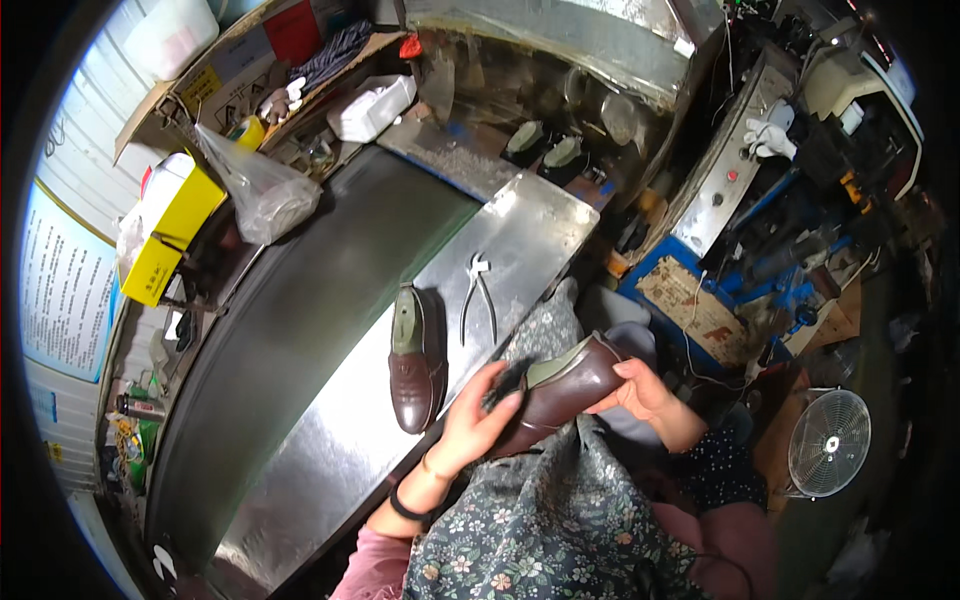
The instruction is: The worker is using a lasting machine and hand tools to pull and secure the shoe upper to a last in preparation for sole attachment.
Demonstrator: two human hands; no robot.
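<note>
A brown leather shoe [570, 393] with a green last inside is held above my lap, tilted. Around its upper right end closes my right hand [640, 392], thumb on the leather. My left hand [475, 420] is at the shoe's left side, fingers closed around a dark, bristly brush [507, 384]; its far side is partly hidden. Another brown shoe [417, 385], also with a green last, lies on the metal bench [330, 450] to the left. Beside it are metal pincers [479, 295] with their handles apart.
A dark conveyor belt [300, 290] runs along the bench. Beyond it are a plastic bag [255, 190], a yellow box [170, 240] and a white container [372, 108]. Two lasted shoes [545, 150] sit at the back. At right stand a blue machine [690, 300] and a fan [829, 443].
</note>
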